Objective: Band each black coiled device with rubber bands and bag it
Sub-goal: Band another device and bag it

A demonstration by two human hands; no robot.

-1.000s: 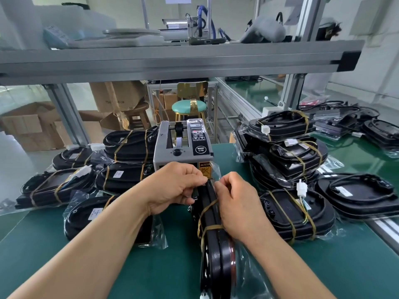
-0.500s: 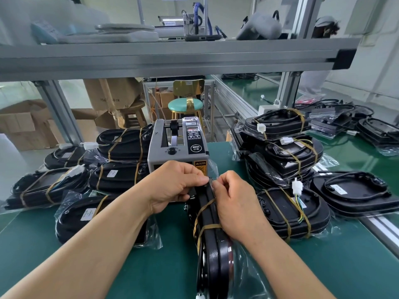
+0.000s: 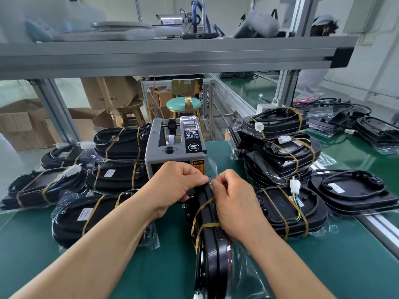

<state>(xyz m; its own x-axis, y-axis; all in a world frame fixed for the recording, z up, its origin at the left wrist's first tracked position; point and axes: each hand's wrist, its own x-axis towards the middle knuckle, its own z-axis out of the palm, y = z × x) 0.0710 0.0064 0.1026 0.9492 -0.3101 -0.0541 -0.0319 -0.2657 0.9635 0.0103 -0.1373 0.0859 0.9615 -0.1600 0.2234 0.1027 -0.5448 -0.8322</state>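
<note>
Device (image 3: 212, 253) on edge at centre of green surface (image 3: 323, 268), just in front of tape dispenser (image 3: 174, 147) — already crossed by two rubber bands (image 3: 205, 225) and sleeved in clear bag (image 3: 240, 264). Kept upright, likely to hold the bag opening up near the dispenser for sealing. Pinched the bag's top end over the device with left hand (image 3: 179, 182) and right hand (image 3: 234, 201) together, both in a tight fingertip grip, probably gathering plastic to fold the flap shut. Could not tell whether any tape sat in either grip. Stacked finished bagged units (image 3: 121, 175) to left and right — seemingly out of the working lane.
</note>
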